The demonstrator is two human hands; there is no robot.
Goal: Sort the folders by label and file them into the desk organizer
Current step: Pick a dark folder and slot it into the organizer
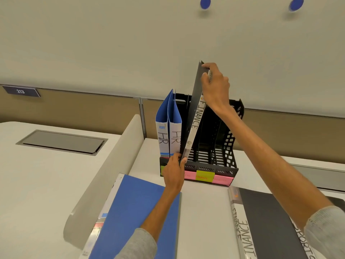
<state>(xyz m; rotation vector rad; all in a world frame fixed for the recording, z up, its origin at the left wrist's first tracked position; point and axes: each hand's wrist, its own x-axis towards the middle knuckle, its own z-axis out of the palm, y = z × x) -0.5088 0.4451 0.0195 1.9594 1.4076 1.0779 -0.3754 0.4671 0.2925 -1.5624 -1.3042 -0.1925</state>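
- The white surface (203, 212) carried a flat blue folder (138, 212) at near left and a flat black folder (268, 221) at near right, with a bare strip between them.
- The black desk organizer (229, 146) stood beyond; its right slots were open.
- The FINANCE folder (196, 116) stood on end at the second slot's front lip, top tilted right, spine facing the camera.
- Two HR folders (169, 139) stood upright in the left slot.
- The right hand (214, 86) pinched its top corner; the left hand (174, 171) gripped its bottom corner.

HR labels blue folders (166, 139), FINANCE the upright folder (195, 118) and flat folder (265, 221), 213 a wall plate (21, 91).
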